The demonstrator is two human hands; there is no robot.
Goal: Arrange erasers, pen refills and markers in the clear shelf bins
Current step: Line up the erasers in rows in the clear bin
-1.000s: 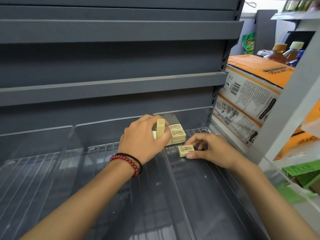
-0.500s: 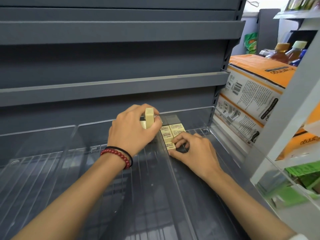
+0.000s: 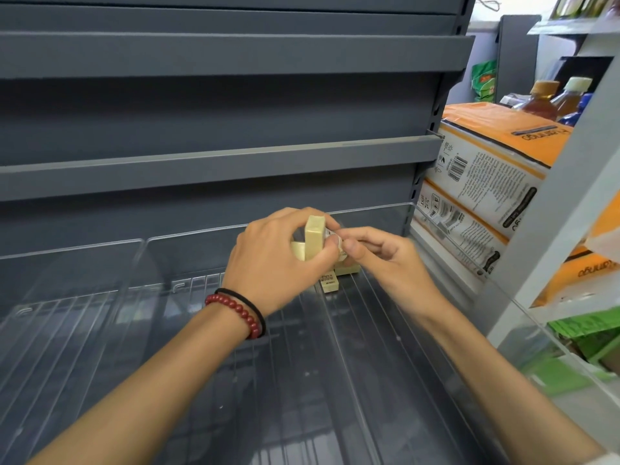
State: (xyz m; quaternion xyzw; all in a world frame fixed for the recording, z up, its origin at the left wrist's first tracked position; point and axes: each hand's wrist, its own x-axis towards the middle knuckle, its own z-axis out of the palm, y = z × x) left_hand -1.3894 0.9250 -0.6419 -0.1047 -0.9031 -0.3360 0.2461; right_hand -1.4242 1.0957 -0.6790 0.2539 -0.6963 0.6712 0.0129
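Note:
My left hand [image 3: 271,263] grips a small bunch of cream erasers [image 3: 313,238] above the back of the clear shelf bin [image 3: 369,330]. My right hand [image 3: 385,263] meets it from the right, and its thumb and forefinger pinch one eraser out of the bunch. Below the hands, a few cream erasers [image 3: 330,285] lie flat on the bin floor near the back wall, partly hidden by my fingers. No pen refills or markers are in view.
Clear dividers [image 3: 144,263] split the wire shelf into bins. Grey metal shelves [image 3: 218,162] hang above. To the right stand orange and white cartons [image 3: 486,176], bottles [image 3: 550,99] and green packs [image 3: 597,330].
My right hand let go of the eraser it set on the bin floor and rose to the bunch in my left hand. My left hand stayed roughly in place.

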